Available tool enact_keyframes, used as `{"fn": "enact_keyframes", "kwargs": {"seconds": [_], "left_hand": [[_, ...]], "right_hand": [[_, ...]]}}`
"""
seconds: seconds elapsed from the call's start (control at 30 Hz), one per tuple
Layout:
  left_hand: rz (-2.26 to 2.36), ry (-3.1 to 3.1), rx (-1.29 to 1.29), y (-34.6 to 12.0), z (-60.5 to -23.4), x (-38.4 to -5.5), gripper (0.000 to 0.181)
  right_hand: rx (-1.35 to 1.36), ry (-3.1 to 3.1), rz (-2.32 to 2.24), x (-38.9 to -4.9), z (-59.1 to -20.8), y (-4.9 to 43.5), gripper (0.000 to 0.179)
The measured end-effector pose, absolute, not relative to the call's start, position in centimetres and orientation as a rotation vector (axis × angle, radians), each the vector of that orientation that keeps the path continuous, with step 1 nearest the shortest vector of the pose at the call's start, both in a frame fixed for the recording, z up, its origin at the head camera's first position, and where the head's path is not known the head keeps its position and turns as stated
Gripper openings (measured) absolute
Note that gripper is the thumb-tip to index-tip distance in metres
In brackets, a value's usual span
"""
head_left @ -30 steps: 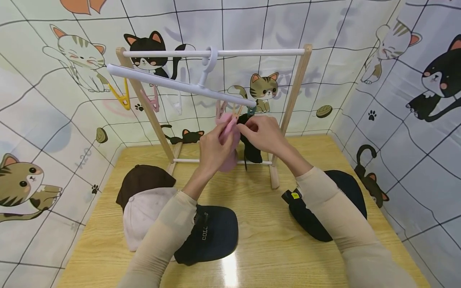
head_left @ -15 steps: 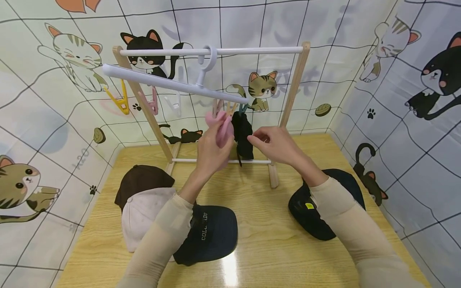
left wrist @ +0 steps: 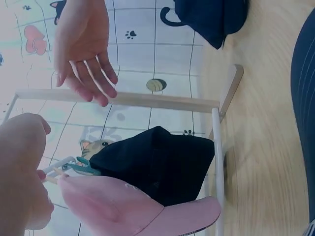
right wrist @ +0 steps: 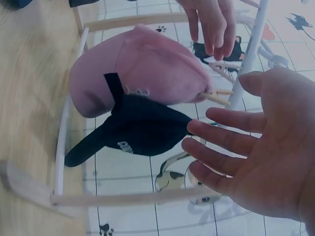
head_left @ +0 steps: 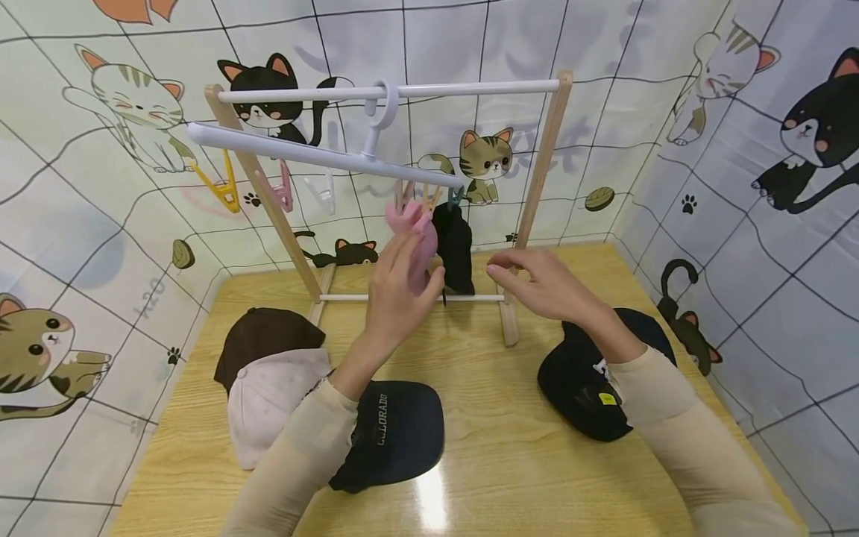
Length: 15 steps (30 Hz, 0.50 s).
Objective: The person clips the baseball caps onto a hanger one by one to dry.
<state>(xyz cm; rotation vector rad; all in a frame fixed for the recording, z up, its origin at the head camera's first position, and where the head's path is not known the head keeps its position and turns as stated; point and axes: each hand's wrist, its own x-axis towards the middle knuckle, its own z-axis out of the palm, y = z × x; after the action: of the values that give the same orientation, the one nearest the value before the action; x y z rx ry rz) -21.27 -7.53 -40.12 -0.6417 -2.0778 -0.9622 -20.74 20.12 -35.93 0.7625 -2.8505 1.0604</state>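
A pink cap (head_left: 424, 247) and a black cap (head_left: 455, 253) hang side by side from clips on the right half of a white hanger (head_left: 302, 155). My left hand (head_left: 394, 287) is beside the pink cap, its fingers loosely extended. In the right wrist view, that left hand (right wrist: 214, 27) appears apart from the pink cap (right wrist: 152, 66), holding nothing. Right of the black cap, my right hand (head_left: 540, 282) is held in the air with relaxed fingers and nothing in them. Pale wooden clips (right wrist: 216, 96) grip the pink cap's edge; a green clip (left wrist: 82, 168) is at the black cap.
The hanger hooks over the top bar of a wooden rack (head_left: 552, 149). Yellow (head_left: 224, 190), pink (head_left: 282, 186) and white clips hang on its left half. Brown (head_left: 265, 335), pale (head_left: 271, 403) and navy (head_left: 409, 432) caps lie front left; dark caps (head_left: 577, 388) lie right.
My right hand has moved away from the pink cap, right and downward. My left fingers have loosened from the cap, which stays hanging. The hanger's right end has shifted slightly left.
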Motion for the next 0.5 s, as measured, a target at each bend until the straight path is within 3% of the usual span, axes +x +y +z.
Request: {"fn": "enact_keyframes", "kwargs": {"seconds": [0.5], "left_hand": [[-1.059, -2.167, -0.623, -8.0, -40.0, -20.9, 0.06]], "right_hand": [[0.644, -2.924, 1.028, -17.9, -36.9, 25.7, 0.047]]}}
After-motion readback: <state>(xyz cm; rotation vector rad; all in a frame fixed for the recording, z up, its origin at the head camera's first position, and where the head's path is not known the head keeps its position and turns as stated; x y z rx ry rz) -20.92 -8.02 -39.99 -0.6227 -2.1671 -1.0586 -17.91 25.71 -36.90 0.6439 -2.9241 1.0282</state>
